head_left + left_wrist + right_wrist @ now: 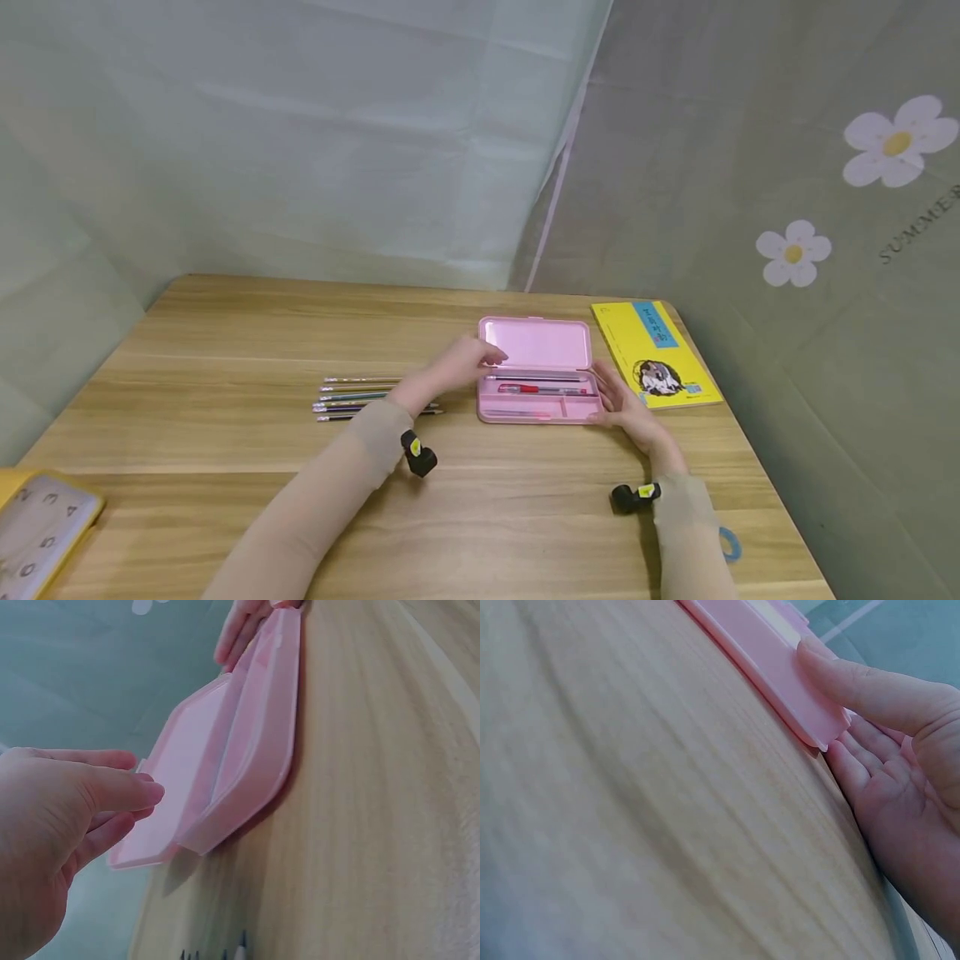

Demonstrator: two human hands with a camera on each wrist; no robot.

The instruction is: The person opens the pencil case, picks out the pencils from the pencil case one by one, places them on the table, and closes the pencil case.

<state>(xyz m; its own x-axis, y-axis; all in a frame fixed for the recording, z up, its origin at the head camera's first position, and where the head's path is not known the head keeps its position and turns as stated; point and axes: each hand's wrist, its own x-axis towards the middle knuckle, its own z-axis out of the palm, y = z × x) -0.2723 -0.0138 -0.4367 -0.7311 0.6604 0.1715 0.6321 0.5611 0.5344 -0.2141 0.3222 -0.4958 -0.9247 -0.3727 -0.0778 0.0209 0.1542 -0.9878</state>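
Note:
A pink pencil case point(517, 420) lies on the table with its lid point(536, 343) raised and tipped back. Inside are a red-capped pen point(528, 389), a dark pencil point(536, 378) behind it, and a slim pale-and-pink stick in the front compartment. My left hand point(462, 363) hovers at the case's left end, by the lid, its fingers loosely bent with nothing between them. My right hand point(628, 410) holds the right end of the case, thumb at the front corner and fingers along the side. Several pencils point(352, 398) lie side by side left of the case, partly behind my left forearm.
A yellow book point(656, 354) lies to the right behind the case. A blue ring, perhaps a tape roll point(730, 544), sits beside my right sleeve. At the lower left stands a yellow-framed clock point(48, 525). Curtains hang behind the table's far edge.

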